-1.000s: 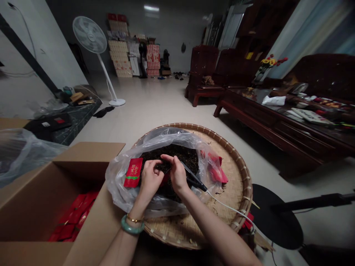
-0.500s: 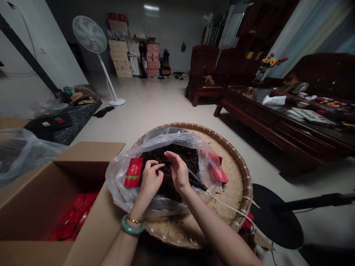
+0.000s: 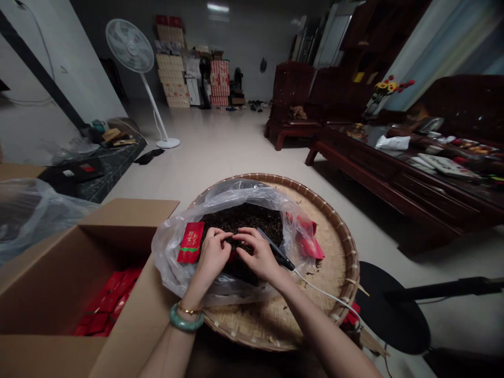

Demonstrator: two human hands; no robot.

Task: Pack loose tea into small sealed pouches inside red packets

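My left hand (image 3: 213,256) has its fingers curled over dark, dry, tea-like leaves (image 3: 252,212); a bit of red (image 3: 232,256) shows beside its fingers, and what they hold is hidden. Facing it, my right hand (image 3: 258,253) has thumb and fingers apart, fingertips close to the left ones, low over the leaves. A clear plastic bag (image 3: 169,265) with its mouth spread wide holds the leaves. On its left side lies a red packet (image 3: 190,242) with gold writing and a green stripe. Beside my right hand rests a slim dark tool (image 3: 280,256) with a white cord.
The bag sits on a round woven bamboo tray (image 3: 331,247) with crumpled red packets (image 3: 309,239) at its right. Left of it, an open cardboard box (image 3: 134,310) holds several red packets (image 3: 108,304). A black round stand base (image 3: 389,307) is at right; a white fan (image 3: 129,46) stands behind.
My right hand has come down from a raised, flattened pose, its fingers now bent beside the left fingertips. The left hand has barely moved. The view has shifted slightly.
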